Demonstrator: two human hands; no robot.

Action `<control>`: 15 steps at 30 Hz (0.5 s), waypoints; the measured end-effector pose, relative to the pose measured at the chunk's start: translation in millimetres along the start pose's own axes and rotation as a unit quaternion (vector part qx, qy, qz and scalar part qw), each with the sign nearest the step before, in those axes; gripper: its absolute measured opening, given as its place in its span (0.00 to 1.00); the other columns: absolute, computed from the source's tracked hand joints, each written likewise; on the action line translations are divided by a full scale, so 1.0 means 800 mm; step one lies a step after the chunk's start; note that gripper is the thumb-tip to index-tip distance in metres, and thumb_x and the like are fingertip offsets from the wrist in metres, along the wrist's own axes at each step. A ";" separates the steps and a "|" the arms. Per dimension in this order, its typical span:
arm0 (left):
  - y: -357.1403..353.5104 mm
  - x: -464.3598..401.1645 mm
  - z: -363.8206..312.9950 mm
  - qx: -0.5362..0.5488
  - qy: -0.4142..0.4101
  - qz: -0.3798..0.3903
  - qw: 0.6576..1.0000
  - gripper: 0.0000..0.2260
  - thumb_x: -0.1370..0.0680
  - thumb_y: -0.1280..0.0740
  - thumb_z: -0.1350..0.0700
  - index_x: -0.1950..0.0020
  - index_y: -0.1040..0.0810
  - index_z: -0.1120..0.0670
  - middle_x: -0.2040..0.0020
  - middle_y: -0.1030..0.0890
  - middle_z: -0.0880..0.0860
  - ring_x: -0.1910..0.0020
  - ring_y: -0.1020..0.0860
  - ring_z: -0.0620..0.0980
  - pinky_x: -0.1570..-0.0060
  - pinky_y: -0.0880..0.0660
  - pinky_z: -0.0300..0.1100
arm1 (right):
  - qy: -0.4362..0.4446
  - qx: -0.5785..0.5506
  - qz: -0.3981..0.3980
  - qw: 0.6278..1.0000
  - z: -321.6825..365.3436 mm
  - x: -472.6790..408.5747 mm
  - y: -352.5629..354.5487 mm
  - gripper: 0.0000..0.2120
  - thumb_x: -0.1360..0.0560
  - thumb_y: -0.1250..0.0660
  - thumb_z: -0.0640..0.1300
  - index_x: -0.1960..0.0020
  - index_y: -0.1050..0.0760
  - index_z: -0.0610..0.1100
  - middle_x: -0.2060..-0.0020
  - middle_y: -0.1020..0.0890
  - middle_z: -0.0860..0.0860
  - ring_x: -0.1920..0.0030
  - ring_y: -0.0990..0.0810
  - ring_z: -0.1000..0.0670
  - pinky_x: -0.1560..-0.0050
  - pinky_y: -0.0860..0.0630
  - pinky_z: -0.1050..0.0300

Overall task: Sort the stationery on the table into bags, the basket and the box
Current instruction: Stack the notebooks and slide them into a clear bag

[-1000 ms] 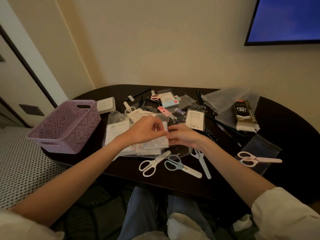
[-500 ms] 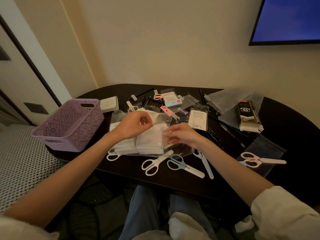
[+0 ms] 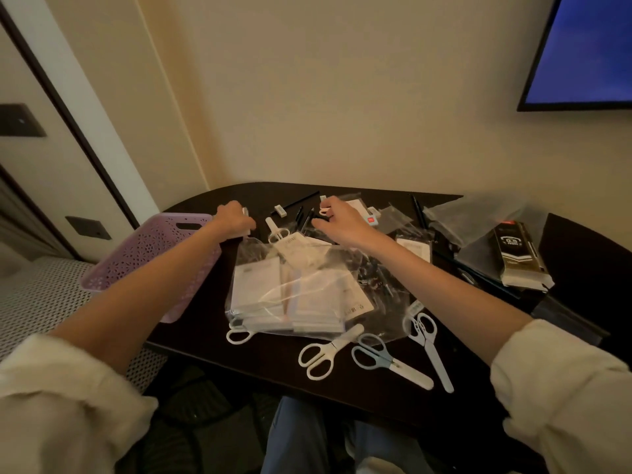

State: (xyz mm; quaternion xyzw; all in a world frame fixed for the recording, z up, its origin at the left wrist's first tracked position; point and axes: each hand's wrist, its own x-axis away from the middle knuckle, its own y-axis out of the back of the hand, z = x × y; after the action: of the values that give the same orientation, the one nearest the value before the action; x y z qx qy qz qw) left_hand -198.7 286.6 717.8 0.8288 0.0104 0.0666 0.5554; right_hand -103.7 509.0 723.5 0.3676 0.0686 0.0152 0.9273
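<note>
My left hand lies over a white notepad at the far left of the table, beside the purple basket, with its fingers curled round the pad's edges. At the back of the pile, my right hand is over pink scissors and black pens; its fingertips are hidden. A clear bag filled with white packs lies flat between my forearms. Several scissors lie along the near edge: white ones, blue-grey ones and a pale pair.
A black box of pens stands at the right on the dark table, with empty clear bags behind it. Small white scissors and erasers lie between my hands. A screen hangs on the wall at upper right.
Both hands let go of the filled clear bag, which now lies flat. They moved away from me, the left to the notepad by the basket and the right to the far items.
</note>
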 end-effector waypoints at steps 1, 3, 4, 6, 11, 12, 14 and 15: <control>0.000 -0.010 0.000 -0.013 0.005 0.010 1.000 0.26 0.24 0.30 0.55 0.31 0.33 0.64 0.31 0.31 0.64 0.32 0.32 0.63 0.38 0.31 0.52 | -0.003 0.011 0.012 1.000 0.000 -0.009 -0.004 0.23 0.20 0.37 0.46 0.28 0.37 0.39 0.34 0.28 0.43 0.36 0.27 0.45 0.42 0.29 0.54; -0.002 -0.028 -0.003 -0.043 0.015 0.023 0.999 0.22 0.22 0.33 0.56 0.32 0.32 0.65 0.32 0.30 0.64 0.31 0.33 0.63 0.38 0.31 0.52 | -0.006 0.033 0.047 0.998 0.000 -0.029 -0.012 0.24 0.20 0.37 0.46 0.29 0.37 0.38 0.36 0.27 0.41 0.38 0.26 0.44 0.41 0.27 0.51; -0.003 -0.037 -0.006 -0.061 0.020 0.028 0.998 0.21 0.21 0.35 0.57 0.32 0.32 0.66 0.31 0.30 0.64 0.31 0.34 0.64 0.37 0.32 0.51 | -0.006 0.042 0.065 0.997 -0.002 -0.039 -0.015 0.25 0.20 0.37 0.46 0.28 0.37 0.37 0.36 0.27 0.41 0.39 0.26 0.43 0.40 0.27 0.49; -0.010 -0.058 -0.009 -0.104 0.025 0.038 0.994 0.21 0.18 0.40 0.58 0.28 0.36 0.66 0.28 0.34 0.64 0.29 0.37 0.64 0.33 0.36 0.51 | -0.001 0.067 0.097 0.993 -0.006 -0.057 -0.022 0.27 0.20 0.37 0.48 0.27 0.39 0.37 0.36 0.27 0.41 0.37 0.27 0.43 0.42 0.28 0.51; -0.019 -0.111 0.003 -0.167 0.055 0.063 0.982 0.24 0.19 0.41 0.54 0.25 0.39 0.64 0.26 0.37 0.63 0.30 0.34 0.64 0.32 0.33 0.56 | 0.009 0.091 0.119 0.989 -0.017 -0.091 -0.037 0.30 0.20 0.37 0.50 0.25 0.43 0.37 0.31 0.31 0.42 0.30 0.34 0.43 0.43 0.34 0.56; -0.023 -0.129 0.010 -0.180 0.064 0.078 0.979 0.25 0.19 0.40 0.53 0.25 0.39 0.63 0.27 0.35 0.63 0.31 0.33 0.64 0.32 0.32 0.56 | 0.008 0.091 0.122 0.988 -0.019 -0.097 -0.041 0.30 0.20 0.37 0.50 0.25 0.43 0.38 0.30 0.32 0.42 0.29 0.35 0.43 0.40 0.33 0.55; -0.027 -0.147 0.015 -0.212 0.087 0.111 0.967 0.28 0.20 0.36 0.52 0.25 0.39 0.63 0.28 0.34 0.62 0.31 0.32 0.62 0.32 0.33 0.54 | 0.007 0.096 0.134 0.986 -0.024 -0.105 -0.049 0.31 0.20 0.37 0.51 0.25 0.44 0.38 0.28 0.35 0.43 0.27 0.38 0.43 0.34 0.35 0.52; -0.023 -0.144 0.012 -0.212 0.103 0.124 0.964 0.29 0.20 0.36 0.52 0.24 0.41 0.63 0.28 0.35 0.62 0.30 0.33 0.62 0.31 0.34 0.53 | 0.005 0.098 0.139 0.985 -0.026 -0.107 -0.052 0.31 0.20 0.37 0.51 0.25 0.44 0.39 0.27 0.36 0.43 0.26 0.40 0.43 0.32 0.36 0.52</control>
State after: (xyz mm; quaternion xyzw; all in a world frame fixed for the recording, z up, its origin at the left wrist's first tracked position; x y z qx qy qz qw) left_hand -310.7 274.6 685.6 0.6756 -0.0499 0.2209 0.7016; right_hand -192.5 486.2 690.2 0.4628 0.0227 0.1394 0.8751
